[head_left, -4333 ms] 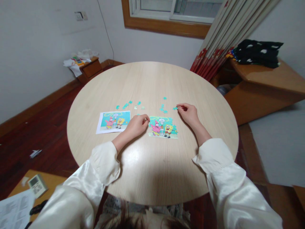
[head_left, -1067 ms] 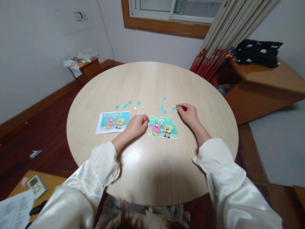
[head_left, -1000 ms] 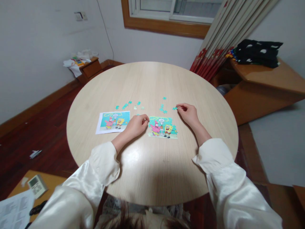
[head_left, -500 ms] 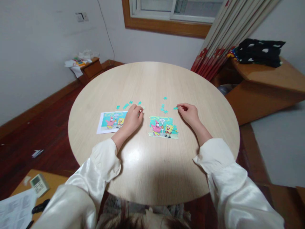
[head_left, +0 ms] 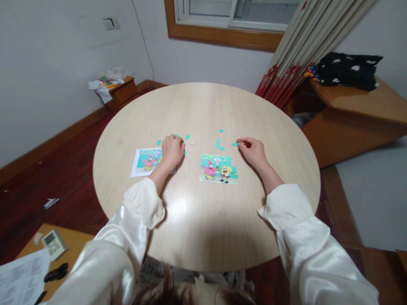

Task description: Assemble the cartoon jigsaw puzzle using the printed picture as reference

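Observation:
My left hand (head_left: 173, 151) is over the right part of a printed cartoon picture (head_left: 146, 162) and the loose jigsaw pieces behind it. Its fingers are curled downward, and what they hold, if anything, is hidden. To its right is a pale jigsaw piece (head_left: 192, 143), with a teal jigsaw piece (head_left: 187, 137) just beyond. My right hand (head_left: 253, 151) has thumb and finger pinched on a small jigsaw piece, right at a teal jigsaw piece (head_left: 235, 144). Between the hands lies the mostly joined jigsaw puzzle (head_left: 218, 169), its upper right edge uneven.
Several teal pieces (head_left: 218, 144) lie behind the puzzle, one (head_left: 221, 131) farther back. All this rests on a round wooden table (head_left: 203, 106). At lower left, a side surface holds a calculator-like device (head_left: 54, 245) and papers (head_left: 23, 271). A wooden cabinet (head_left: 359, 123) stands at right.
My left hand has shifted left, away from the pale piece, and now covers pieces that showed before. My right hand has stayed nearly still. The whole view has shifted slightly.

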### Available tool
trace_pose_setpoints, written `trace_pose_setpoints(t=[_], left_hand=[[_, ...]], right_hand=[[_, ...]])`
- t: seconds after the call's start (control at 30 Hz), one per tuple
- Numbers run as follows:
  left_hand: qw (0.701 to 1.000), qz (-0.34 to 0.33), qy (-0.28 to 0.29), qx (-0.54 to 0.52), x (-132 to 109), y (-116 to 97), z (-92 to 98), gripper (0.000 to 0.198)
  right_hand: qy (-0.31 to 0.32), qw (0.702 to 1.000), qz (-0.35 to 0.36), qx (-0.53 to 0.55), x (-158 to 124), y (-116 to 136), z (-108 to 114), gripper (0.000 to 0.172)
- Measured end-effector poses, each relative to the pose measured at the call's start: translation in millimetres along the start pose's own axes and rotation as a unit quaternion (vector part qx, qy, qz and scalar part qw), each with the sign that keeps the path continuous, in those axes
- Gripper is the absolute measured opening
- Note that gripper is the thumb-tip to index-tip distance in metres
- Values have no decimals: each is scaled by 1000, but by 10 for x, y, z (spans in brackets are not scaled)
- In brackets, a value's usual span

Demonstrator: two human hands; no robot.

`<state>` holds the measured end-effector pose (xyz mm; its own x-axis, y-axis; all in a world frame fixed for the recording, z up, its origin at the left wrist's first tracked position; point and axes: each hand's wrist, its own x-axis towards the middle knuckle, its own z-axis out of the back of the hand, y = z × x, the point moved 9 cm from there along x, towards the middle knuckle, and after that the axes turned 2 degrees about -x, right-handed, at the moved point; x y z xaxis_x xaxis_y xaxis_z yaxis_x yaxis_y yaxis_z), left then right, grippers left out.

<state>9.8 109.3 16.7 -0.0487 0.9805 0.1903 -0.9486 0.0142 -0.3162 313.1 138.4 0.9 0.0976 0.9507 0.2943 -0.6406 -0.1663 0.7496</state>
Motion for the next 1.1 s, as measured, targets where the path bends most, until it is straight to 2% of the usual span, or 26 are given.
trace_pose_setpoints(t=[0.57,0.87,1.03,1.1], left_hand=[[998,22,13,-63,78,139,-125,21],[986,5,3,-166,21,55,24,11],[966,-6,49,-254,-140,-123,71,9],[918,18,128,-374,-252,-208,-47,12]], right_hand=[[4,1000,3,-5,10,-5,-16,25],[0,1000,0,-1,3,6,-6,25],[6,1000,-3,-1,2,1,-17,26],[6,1000,-4,-3,1,0,-15,26]])
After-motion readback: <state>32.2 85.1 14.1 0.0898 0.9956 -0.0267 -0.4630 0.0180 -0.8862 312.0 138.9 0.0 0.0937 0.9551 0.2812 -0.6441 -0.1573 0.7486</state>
